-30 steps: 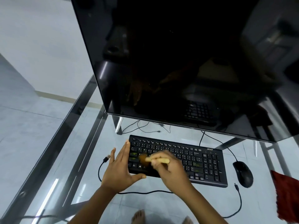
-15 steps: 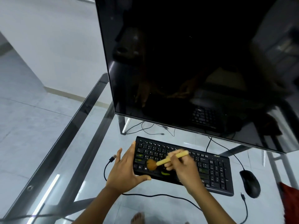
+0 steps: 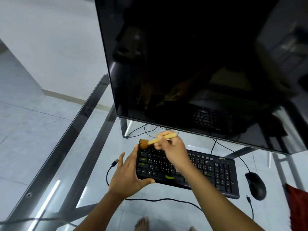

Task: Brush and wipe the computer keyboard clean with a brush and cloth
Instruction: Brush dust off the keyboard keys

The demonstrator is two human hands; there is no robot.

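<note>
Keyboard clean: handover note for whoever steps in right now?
Left hand: open, braced against the keyboard at its left end, thumb on the front edge.
Right hand: shut on the brush, bristles at the keyboard's top-left corner.
Cloth: red, lying at the table's right edge, past the mouse, untouched.
Done: brushing under way at the left side.
Left: green bits show on the left keys and near the space bar; brush the rest, then wipe with the cloth.
</note>
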